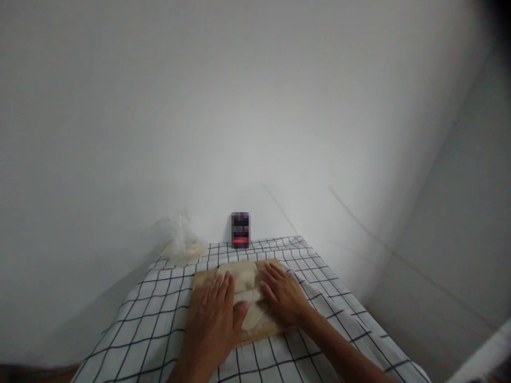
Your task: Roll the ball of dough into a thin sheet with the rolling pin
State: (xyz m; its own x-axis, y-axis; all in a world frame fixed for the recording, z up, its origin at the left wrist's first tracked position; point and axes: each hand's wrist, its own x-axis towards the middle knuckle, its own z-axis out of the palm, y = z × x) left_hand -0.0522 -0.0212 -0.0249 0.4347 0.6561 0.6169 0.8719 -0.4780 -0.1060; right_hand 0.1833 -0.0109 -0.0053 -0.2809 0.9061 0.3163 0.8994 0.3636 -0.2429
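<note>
Resting left hand (217, 315) and right hand (285, 292), fingers (229, 285) straight, slightly spread, over whitish cylindrical roller (248, 296) across flat cream dough (240, 272).

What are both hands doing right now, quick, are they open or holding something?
Left hand: open, palm down, at one end of what looks like a rolling pin on the dough.
Right hand: open, palm down, at its other end.
</note>
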